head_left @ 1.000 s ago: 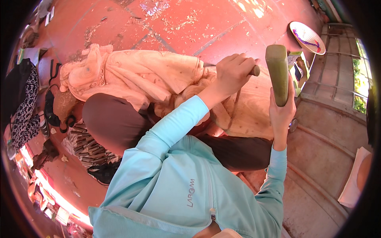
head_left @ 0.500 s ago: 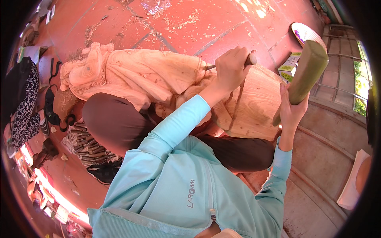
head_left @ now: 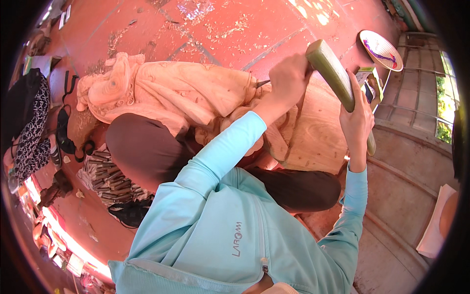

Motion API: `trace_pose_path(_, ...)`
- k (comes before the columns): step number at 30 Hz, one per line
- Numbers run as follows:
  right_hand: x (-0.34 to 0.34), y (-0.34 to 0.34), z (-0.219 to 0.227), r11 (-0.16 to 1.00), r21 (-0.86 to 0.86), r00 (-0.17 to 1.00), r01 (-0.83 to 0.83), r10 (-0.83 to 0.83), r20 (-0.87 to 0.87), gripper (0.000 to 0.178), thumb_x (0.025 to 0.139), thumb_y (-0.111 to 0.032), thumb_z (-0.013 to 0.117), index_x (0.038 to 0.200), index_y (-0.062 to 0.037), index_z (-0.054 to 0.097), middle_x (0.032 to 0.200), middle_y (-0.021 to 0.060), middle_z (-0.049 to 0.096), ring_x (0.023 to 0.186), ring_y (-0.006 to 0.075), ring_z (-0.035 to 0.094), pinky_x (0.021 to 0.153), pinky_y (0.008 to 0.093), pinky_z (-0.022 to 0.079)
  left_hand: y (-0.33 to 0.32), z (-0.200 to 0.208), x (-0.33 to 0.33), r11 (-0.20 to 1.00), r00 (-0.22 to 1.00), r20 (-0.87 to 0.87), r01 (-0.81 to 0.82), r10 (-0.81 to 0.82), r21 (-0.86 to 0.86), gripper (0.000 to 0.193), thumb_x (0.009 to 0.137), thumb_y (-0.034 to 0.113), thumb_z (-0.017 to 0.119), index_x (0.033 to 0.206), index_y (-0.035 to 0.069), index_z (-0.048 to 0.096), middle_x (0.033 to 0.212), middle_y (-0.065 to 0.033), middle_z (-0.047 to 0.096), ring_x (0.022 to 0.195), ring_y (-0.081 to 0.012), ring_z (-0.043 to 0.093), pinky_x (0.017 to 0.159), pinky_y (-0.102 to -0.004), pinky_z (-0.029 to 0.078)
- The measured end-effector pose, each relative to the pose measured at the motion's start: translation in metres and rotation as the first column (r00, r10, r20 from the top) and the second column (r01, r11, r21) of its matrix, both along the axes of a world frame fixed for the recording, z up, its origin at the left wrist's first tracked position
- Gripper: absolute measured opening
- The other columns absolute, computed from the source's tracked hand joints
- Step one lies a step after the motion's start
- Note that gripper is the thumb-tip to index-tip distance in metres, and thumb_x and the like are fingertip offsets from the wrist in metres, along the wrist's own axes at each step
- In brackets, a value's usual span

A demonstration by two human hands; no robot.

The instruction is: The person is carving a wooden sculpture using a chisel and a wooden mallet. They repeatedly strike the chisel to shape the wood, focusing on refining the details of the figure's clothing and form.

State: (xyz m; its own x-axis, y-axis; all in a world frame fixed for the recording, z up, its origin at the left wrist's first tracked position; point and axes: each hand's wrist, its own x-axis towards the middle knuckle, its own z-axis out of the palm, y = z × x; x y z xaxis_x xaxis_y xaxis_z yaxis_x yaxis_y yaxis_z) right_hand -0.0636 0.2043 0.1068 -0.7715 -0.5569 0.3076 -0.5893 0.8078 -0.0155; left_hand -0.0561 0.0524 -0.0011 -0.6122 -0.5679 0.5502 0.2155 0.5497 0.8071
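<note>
Since a moment ago, the wooden hammer (head_left: 333,73) has swung left, and its top end is now right by the left hand (head_left: 289,81). That hand is a bit blurry, but it is wrapped around the chisel (head_left: 263,83). Its fist hides most of the tool, so I can't tell if the hammer touches its back end. Fingers of the right hand (head_left: 356,115) are curled around the hammer, low down, below its fat part.

I think the hammer is hard and quite heavy at the top, so the thin part is the best place to hold it. The chisel looks stiff and light, likely sharp at the tip, so hold it by its back part. The wooden statue (head_left: 196,85) looks very heavy and hard, but its thin carved bits could chip.

It lies on its side on the red floor (head_left: 274,24), in front of the person, long from left to right. The chisel points left, its tip at the raised carved part. The hammer slants, top up and left, tail down and right.
</note>
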Motion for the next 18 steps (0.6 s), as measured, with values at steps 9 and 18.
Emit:
trace_pose_path(9,0.005,0.009,-0.001,0.958,-0.256,0.983,0.133,-0.093,0.160,0.060,0.081,-0.002,0.064,0.137,-0.0159,0.045,0.107,0.0168,0.065,0.096,0.0317,0.065,0.079,0.0383,0.050,0.009,0.004,-0.006,0.994,0.994,-0.010,0.112,-0.112,-0.003,0.021,0.073,0.015,0.073,0.077,0.011,0.053,0.064,-0.0031,0.055,0.059,-0.0238,0.058,0.048,-0.0354,0.040)
trace_pose_path(18,-0.004,0.007,0.001,0.914,-0.360,0.963,0.187,-0.099,0.249,0.058,0.082,-0.006,0.066,0.136,-0.0083,0.045,0.112,0.0126,0.066,0.103,0.0252,0.064,0.088,0.0350,0.049,0.002,-0.002,-0.014,1.000,1.000,0.020,0.018,-0.017,-0.024,0.024,0.070,0.014,0.075,0.077,0.011,0.052,0.064,-0.0024,0.056,0.057,-0.0223,0.057,0.047,-0.0338,0.039)
